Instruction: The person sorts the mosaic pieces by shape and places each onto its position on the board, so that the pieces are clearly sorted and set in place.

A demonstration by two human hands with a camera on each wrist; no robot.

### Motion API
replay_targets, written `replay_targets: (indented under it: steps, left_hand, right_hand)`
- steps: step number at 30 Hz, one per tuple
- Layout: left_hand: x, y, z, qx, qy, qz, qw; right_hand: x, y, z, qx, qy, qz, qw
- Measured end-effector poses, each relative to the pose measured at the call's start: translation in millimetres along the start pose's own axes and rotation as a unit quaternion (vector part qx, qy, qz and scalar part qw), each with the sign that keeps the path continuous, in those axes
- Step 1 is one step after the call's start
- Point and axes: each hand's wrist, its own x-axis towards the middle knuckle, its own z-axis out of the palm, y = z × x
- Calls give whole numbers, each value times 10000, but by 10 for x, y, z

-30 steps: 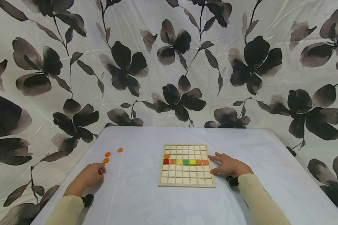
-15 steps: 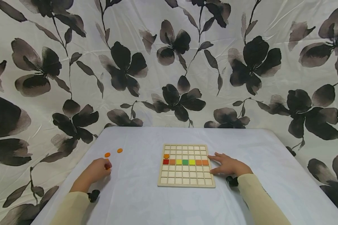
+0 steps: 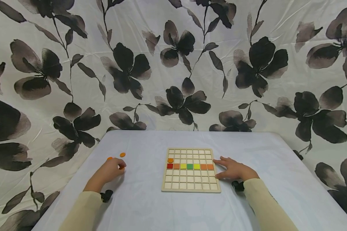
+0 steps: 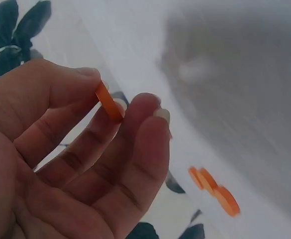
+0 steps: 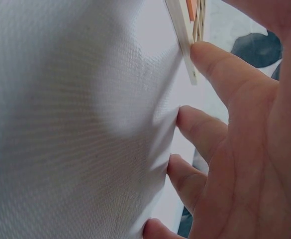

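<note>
My left hand (image 3: 108, 170) pinches an orange disc (image 4: 108, 102) on edge between thumb and fingers, above the table left of the board. Behind it lie loose orange discs (image 3: 122, 154), partly hidden by the hand in the head view. A wooden grid board (image 3: 191, 191) lies flat mid-table. One row is coloured, from a red square (image 3: 169, 166) through orange, yellow and green (image 3: 190, 166) to orange at the right. Another orange disc (image 3: 170, 160) sits in the cell just behind the red square. With fingers spread, my right hand (image 3: 238, 170) touches the board's right edge.
A white cloth covers the table (image 3: 144, 208). Behind the table's far edge hangs a floral curtain (image 3: 150, 77). Dark devices sit at both wrists, the left one (image 3: 107, 195) and the right one (image 3: 237, 185).
Pinching the disc, my left hand has moved right and slightly away from me, covering some of the loose discs. My right hand and the board stay where they were.
</note>
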Motion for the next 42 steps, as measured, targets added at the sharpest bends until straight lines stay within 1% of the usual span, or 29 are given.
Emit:
replay_targets:
  steps: [5,10,12,16,19,27,36,42]
  left_hand:
    - [69,109,40,-35,29,58,10000]
    - [122,204,77,-88,106,89,9999]
    - [148,251,89,-178,32,51,9998]
    - [209,345,111,-314,-144,-22,9994]
    - [256,404,136,-304,-181,-45,9994]
    - [367,551,204,-198,-151,157,9996]
    - [480,722,290,-15,-67,326,9994]
    - [515,845,320,-88,-216,321,9992]
  right_hand:
    - [24,13,15,7,12,63,10000]
    - [37,23,13,-40,18,-14,10000]
    - [39,31,16,-58,13,-49,10000]
    - [43,34,23,-48,-18,55,10000]
    - [43,29,21,-46,-25,144,9999]
    - [35,17,8,-64,-6,209,9998]
    - [22,24,11,-33,-18,169,9998]
    - [25,25,10,-67,-10,146,9999]
